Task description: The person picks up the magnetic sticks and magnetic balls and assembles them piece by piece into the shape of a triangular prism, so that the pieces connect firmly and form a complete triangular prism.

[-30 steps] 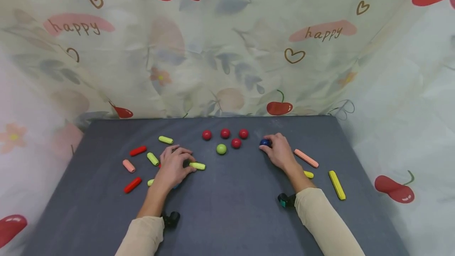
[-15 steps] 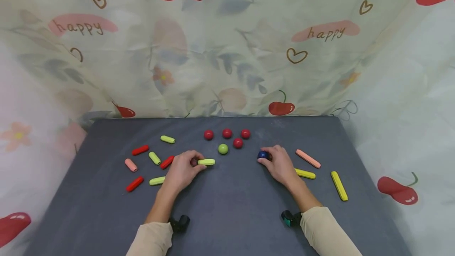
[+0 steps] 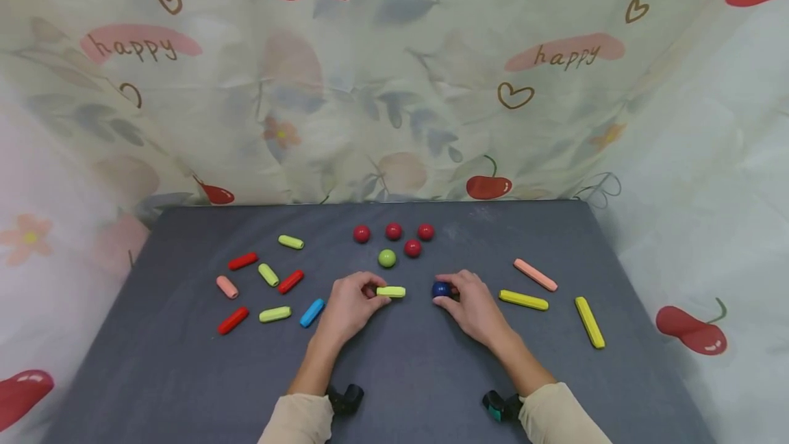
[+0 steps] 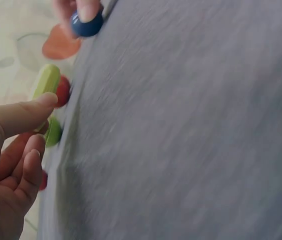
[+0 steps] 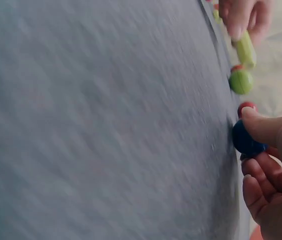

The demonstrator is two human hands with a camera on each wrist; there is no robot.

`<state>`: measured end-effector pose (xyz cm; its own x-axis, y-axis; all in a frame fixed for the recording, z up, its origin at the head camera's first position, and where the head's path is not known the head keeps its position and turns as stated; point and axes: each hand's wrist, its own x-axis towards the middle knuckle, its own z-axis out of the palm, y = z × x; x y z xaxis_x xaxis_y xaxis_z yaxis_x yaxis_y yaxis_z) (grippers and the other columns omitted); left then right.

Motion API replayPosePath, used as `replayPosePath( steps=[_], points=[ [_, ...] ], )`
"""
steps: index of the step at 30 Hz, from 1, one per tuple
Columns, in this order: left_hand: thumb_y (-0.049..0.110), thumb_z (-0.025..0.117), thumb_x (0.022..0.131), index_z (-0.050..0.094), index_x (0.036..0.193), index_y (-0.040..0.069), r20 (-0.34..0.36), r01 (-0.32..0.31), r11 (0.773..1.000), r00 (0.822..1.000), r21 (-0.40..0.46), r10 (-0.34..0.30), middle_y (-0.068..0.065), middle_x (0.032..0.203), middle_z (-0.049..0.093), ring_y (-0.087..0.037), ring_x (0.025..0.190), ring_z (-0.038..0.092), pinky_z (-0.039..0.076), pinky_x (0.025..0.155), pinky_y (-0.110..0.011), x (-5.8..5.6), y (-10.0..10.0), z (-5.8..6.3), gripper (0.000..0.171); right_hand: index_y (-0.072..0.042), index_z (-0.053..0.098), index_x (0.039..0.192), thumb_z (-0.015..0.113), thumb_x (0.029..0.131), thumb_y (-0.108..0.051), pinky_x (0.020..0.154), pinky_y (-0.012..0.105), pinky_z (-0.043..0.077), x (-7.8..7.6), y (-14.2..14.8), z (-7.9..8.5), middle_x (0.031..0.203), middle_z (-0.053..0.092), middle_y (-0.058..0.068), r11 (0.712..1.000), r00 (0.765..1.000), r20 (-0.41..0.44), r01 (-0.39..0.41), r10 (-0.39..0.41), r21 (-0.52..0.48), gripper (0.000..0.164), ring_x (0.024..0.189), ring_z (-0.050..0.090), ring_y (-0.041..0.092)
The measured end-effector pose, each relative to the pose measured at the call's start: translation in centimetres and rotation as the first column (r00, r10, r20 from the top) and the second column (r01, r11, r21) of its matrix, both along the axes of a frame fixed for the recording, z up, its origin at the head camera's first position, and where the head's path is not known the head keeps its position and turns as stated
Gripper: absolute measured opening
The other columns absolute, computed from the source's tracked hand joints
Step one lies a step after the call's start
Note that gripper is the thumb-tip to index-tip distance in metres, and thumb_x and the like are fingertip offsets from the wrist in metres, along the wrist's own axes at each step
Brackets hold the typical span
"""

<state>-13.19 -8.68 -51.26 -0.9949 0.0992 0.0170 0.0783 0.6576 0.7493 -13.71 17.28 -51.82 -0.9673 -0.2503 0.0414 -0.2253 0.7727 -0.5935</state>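
My left hand [image 3: 353, 305] pinches one end of a short yellow-green stick [image 3: 393, 292] between thumb and fingertips. Toward my right hand the stick's free end points level. In the left wrist view, the pinched stick [image 4: 50, 79] shows flat sides. Across a small gap, my right hand [image 3: 473, 305] holds a dark blue ball [image 3: 440, 290] between thumb and fingers. The right wrist view has this blue ball [image 5: 245, 139] low over the dark cloth; I cannot tell whether it touches. Behind the two hands rest a green ball [image 3: 387, 258] and several red balls [image 3: 412, 248].
Left of my left hand lie a blue stick [image 3: 311, 313], several red sticks [image 3: 233, 321], several yellow-green sticks [image 3: 274, 314] and a short pink one [image 3: 227, 286]. To the right are two yellow sticks [image 3: 523, 300] and a long pink stick [image 3: 535, 275]. A printed curtain [image 3: 394, 122] hangs behind.
My left hand has carried the yellow-green stick rightward, uncovering the blue stick. My right hand has drawn the blue ball nearer to me and slightly left. The two hands are now closer together.
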Motion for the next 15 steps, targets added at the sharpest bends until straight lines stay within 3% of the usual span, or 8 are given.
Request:
replayPosePath(
  steps=[8, 15],
  points=[
    [0.023, 0.086, 0.083, 0.076, 0.098, 0.023, 0.007, 0.048, 0.998, 0.999, -0.038, -0.048, 0.008, 0.083, 0.064, -0.007, 0.071, 0.053, 0.046, 0.063, -0.021, 0.3, 1.8, -0.5, 0.017, -0.016, 0.070, 0.127, 0.081, 0.087, -0.028, 0.087, 0.035, 0.053, 1.8, -1.5, -0.2, 0.104, 0.066, -0.003, 0.999, 1.000, -0.010, -0.024, 0.024, -0.027, 0.043, 0.095, 0.057, 0.010],
    [0.023, 0.085, 0.085, 0.076, 0.098, 0.023, 0.019, 0.096, 0.994, 0.995, -0.061, -0.095, 0.009, 0.082, 0.063, -0.008, 0.071, 0.052, 0.045, 0.063, -0.020, 0.3, 2.1, -0.5, 0.016, -0.018, 0.072, 0.125, 0.081, 0.087, -0.030, 0.084, 0.032, 0.051, 2.1, -1.9, -0.5, 0.105, 0.066, -0.005, 0.999, 0.998, -0.031, -0.049, 0.048, -0.023, 0.040, 0.093, 0.054, 0.009]
  ],
)
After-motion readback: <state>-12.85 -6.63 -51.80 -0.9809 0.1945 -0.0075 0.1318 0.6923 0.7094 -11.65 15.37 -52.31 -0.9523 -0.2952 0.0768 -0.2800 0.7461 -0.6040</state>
